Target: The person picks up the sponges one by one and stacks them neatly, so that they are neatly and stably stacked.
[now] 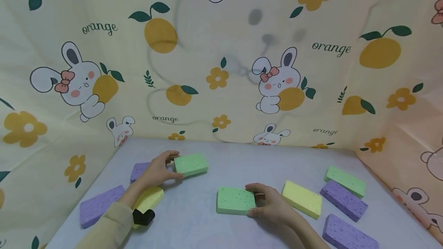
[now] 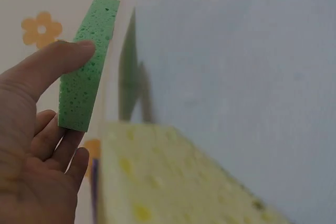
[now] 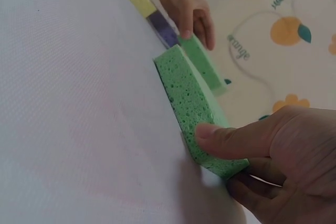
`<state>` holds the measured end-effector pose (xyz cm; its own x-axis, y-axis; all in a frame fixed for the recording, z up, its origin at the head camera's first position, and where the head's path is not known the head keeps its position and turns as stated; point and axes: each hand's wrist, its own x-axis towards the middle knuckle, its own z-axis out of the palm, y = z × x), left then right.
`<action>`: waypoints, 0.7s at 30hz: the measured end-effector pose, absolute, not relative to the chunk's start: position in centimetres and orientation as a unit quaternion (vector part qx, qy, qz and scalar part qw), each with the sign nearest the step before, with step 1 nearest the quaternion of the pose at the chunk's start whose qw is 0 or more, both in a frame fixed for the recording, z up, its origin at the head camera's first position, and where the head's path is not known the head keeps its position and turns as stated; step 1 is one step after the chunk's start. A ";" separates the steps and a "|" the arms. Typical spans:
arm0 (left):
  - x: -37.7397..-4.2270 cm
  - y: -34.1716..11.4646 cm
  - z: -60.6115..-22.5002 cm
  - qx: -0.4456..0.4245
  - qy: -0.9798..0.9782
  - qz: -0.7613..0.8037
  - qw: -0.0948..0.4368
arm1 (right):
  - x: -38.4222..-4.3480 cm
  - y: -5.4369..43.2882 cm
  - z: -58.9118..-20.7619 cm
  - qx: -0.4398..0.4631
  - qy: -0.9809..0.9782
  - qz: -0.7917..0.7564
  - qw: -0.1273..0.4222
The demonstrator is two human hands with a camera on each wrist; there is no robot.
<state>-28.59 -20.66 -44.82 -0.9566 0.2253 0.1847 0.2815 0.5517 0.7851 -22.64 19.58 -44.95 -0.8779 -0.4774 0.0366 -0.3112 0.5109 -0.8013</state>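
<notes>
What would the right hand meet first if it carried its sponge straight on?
Probably the green sponge in the left hand, though depth and height between them are hard to judge.

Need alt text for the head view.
A person's left hand holds a farther green sponge, right hand a nearer green sponge. More sponges in purple, yellow and green flank them on a pale table before a bunny-print backdrop.

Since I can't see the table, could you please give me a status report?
Left hand pinching one green sponge; right hand pinching a second green sponge. Sponges apart, nothing visible between them. Yellow sponge partly behind left forearm.
</notes>
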 end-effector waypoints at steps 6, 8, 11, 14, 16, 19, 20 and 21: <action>-27.8 -18.4 -43.5 -0.173 -0.872 -0.455 0.047 | -22.8 19.9 -45.0 -0.224 0.862 -0.444 0.097; -27.5 -17.4 -43.1 -0.183 -0.869 -0.457 0.050 | -22.8 20.1 -45.0 -0.225 0.860 -0.449 0.095; -26.9 -15.9 -42.7 -0.205 -0.861 -0.463 0.050 | -23.0 20.2 -45.1 -0.227 0.857 -0.453 0.093; -26.2 -14.5 -42.5 -0.240 -0.846 -0.473 0.051 | -23.1 20.2 -45.4 -0.224 0.858 -0.453 0.094; -25.6 -13.6 -42.5 -0.262 -0.836 -0.480 0.051 | -23.1 20.1 -45.5 -0.225 0.861 -0.447 0.089; -25.0 -12.2 -42.7 -0.292 -0.826 -0.479 0.050 | -23.1 20.0 -45.7 -0.223 0.867 -0.438 0.077; -24.8 -11.8 -42.8 -0.301 -0.825 -0.476 0.049 | -23.1 20.0 -45.7 -0.223 0.869 -0.436 0.073; -24.6 -11.4 -42.9 -0.308 -0.825 -0.472 0.047 | -23.0 20.0 -45.8 -0.222 0.870 -0.435 0.070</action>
<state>-24.65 -11.37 -42.91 -0.8062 0.4640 0.3671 0.5518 0.3656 0.7496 -23.03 19.95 -45.76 -0.8917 -0.4470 0.0716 -0.3252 0.5223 -0.7883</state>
